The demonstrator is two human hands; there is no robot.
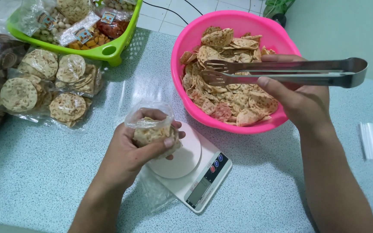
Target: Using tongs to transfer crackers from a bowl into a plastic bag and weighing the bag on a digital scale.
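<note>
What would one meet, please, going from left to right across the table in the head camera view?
Sealed cracker packs → left hand holding a clear bag of crackers → white kitchen scale → pink basin of crackers → right hand holding metal tongs → clear empty bags.

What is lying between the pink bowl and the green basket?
In the head view, only bare speckled tabletop lies between the pink bowl and the green basket; nothing stands there.

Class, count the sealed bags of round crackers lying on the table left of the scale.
4 can be told: upper left, upper right, lower left, lower right. Overlapping plastic at the left edge may hide more.
</note>
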